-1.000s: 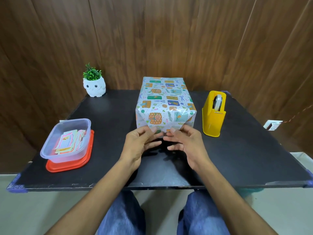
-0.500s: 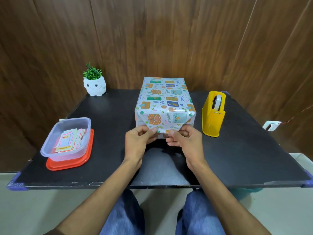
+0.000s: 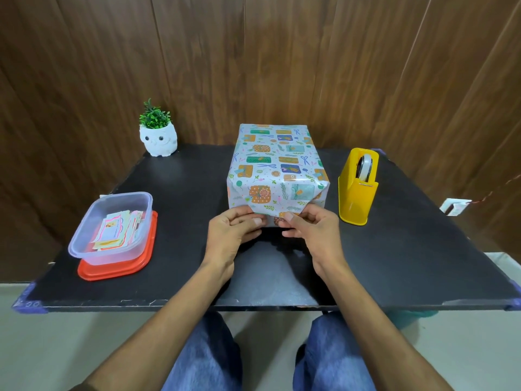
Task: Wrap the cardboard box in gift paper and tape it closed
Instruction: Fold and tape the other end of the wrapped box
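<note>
The box (image 3: 277, 170) stood at the middle of the black table (image 3: 183, 193), lengthwise away from us, with the gift paper (image 3: 270, 153) drawn smooth over its top and the end folds tucked in at the near corners. At that near end, our left hand (image 3: 231, 230) and right hand (image 3: 313, 230) each pinched the bottom flap (image 3: 277, 220), thumbs on the outside and fingers curled behind it, the two thumbs close together at the flap's middle.

We judged that the step was closing this end. To do it well, we would draw the flap up taut against the end face so that the crease fell sharply along the box's lower edge. One thumb should then pin it flat while the other hand fetched tape. The yellow tape dispenser (image 3: 356, 190) stood just to the right of the box, so the right hand was the natural one to free. Letting go with both hands would probably let the paper spring open.

Much stayed out of sight. Our hands covered most of the end face, so we could not tell whether any tape was already on it. The far end and the underside seam were hidden too. Whether a free tail of tape hung at the dispenser's cutter was too small to make out. The cards in the clear plastic container (image 3: 112, 218) at left, resting on its red lid (image 3: 118, 270), were unreadable.
</note>
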